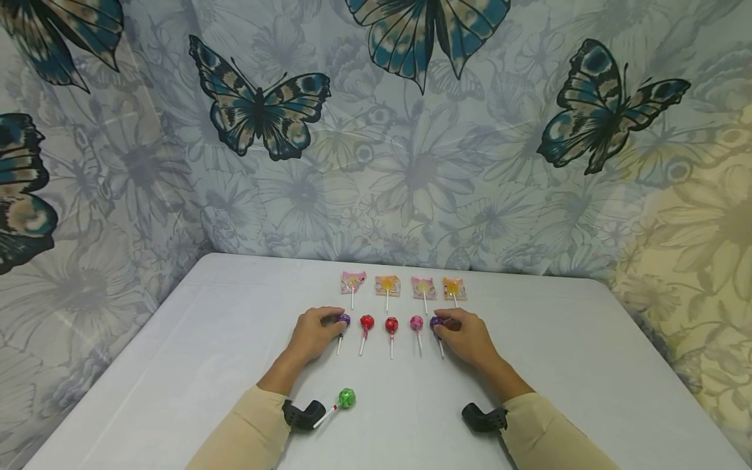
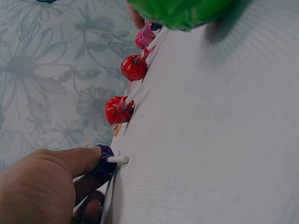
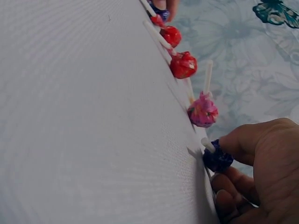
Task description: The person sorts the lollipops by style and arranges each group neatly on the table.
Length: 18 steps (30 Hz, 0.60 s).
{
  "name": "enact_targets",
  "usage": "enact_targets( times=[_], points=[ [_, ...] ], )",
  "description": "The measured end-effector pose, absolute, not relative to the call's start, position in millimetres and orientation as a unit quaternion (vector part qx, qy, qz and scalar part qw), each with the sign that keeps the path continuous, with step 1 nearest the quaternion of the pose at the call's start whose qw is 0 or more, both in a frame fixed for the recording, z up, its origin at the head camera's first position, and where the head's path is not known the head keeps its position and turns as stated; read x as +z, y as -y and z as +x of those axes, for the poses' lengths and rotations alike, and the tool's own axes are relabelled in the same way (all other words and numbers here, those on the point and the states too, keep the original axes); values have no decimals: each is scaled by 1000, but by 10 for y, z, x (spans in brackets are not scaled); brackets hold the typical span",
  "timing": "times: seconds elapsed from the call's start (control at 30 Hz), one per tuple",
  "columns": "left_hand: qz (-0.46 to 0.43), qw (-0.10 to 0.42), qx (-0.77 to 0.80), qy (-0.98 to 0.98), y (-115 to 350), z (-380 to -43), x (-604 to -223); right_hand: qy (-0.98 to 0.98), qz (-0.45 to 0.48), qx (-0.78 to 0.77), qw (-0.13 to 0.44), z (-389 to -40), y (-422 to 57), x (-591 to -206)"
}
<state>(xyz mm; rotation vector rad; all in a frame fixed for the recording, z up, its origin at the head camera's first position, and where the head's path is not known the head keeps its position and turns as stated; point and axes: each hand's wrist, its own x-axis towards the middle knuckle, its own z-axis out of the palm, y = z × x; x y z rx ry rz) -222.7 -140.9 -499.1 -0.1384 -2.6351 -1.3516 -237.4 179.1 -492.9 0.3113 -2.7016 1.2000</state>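
At the left end of a row of ball lollipops, my left hand (image 1: pixel 313 334) pinches a purple lollipop (image 2: pixel 105 161) by its wrapped head, thumb on top. My right hand (image 1: pixel 468 336) holds another purple lollipop (image 3: pixel 217 156) the same way at the right end. Both white sticks point toward me. Between the hands lie two red lollipops, the left one (image 1: pixel 367 322) and the right one (image 1: pixel 391 324), then a pink lollipop (image 1: pixel 416 323) beside the right hand. A green lollipop (image 1: pixel 347 398) lies apart, near the left wrist, its stick slanting toward the black wrist camera.
Behind the row, several flat lollipops in clear printed wrappers, such as the leftmost one (image 1: pixel 353 282), form a second line. The white table (image 1: pixel 176 365) meets a butterfly-patterned cloth backdrop (image 1: pixel 388 215) at its far edge. Black cameras sit on both wrists.
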Motion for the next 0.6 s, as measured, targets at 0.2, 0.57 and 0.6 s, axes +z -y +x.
enact_targets(
  times=[0.2, 0.57, 0.6],
  points=[
    [-49, 88, -454, 885, 1401, -2214, -4981, 905, 102, 404, 91, -2334, -1778, -4872],
    [-49, 87, -454, 885, 1412, -2222, -4994, 895, 117, 408, 139, -2223, -1809, -4615],
    [-49, 87, -454, 885, 1414, -2223, -4993, 894, 121, 406, 147, -2203, -1809, -4582]
  ],
)
